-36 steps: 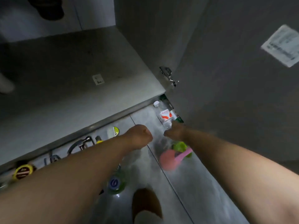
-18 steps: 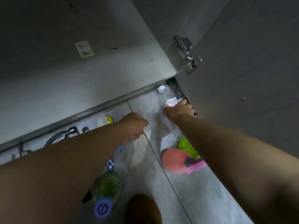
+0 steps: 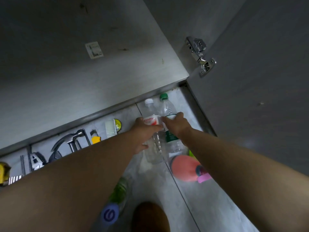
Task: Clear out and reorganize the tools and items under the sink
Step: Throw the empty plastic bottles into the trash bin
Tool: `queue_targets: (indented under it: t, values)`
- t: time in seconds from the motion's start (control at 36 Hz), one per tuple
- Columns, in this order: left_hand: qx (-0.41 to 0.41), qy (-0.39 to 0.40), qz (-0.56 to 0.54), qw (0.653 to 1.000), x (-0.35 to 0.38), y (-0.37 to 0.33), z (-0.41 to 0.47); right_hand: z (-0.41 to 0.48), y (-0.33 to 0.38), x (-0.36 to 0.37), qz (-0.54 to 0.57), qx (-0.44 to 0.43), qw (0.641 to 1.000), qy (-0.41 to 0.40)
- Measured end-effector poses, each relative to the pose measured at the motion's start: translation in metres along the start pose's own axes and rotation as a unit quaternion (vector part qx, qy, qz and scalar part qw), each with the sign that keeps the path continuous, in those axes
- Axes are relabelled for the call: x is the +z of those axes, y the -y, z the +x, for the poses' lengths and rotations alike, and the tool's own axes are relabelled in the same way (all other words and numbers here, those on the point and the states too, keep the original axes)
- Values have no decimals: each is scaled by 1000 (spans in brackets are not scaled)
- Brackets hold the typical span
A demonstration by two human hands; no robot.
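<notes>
Two clear plastic bottles stand side by side on the grey floor by the cabinet's front edge. My left hand (image 3: 145, 133) grips the white-capped bottle with the red label (image 3: 151, 113). My right hand (image 3: 177, 125) grips the green-capped bottle with the green label (image 3: 167, 106). Along the cabinet's base lies a row of tools: a hammer (image 3: 70, 143), a yellow utility knife (image 3: 95, 138), a white brush (image 3: 110, 128), a roll of tape (image 3: 118, 124).
The open cabinet door (image 3: 259, 81) with its metal hinge (image 3: 200, 56) stands close on the right. A pink and green brush (image 3: 185, 168) lies on the floor under my right forearm. A green bottle with a blue cap (image 3: 117, 203) lies below my left arm.
My left hand moved right onto the red-label bottle and took hold of it. My right hand shifted onto the green-capped bottle, now pulled out from beside the door. The view moved closer.
</notes>
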State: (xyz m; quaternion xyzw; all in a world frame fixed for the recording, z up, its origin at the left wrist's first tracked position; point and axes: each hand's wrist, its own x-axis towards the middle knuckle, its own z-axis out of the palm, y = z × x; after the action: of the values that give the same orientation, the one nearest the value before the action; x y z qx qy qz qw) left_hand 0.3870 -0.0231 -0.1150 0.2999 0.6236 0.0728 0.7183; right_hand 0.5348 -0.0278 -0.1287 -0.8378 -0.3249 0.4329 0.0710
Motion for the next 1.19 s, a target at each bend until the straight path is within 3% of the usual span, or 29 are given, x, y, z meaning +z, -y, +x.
queue_targets:
  t: [0.17,0.33,0.56,0.69,0.83,1.06,1.19]
  values:
    - [8,-20,-34,999,-5,-2,-6,-10,9,-7,145,8,987,73]
    - [17,52,-86,995,-10,-19,-44,-38,23,-42,183,11,979,93]
    - [101,56,-3,993,1,-46,-149,-134,26,-99,218,-9,972,84]
    - [179,42,52,982,25,-71,-231,-212,15,-142,287,-86,954,27]
    - [193,57,130,971,75,-88,-301,-290,-23,-198,272,-158,943,-106]
    - [163,135,232,950,161,-44,-383,-382,-127,-232,220,-141,948,-180]
    - [121,189,212,951,198,7,-401,-418,-197,-230,265,-138,934,-195]
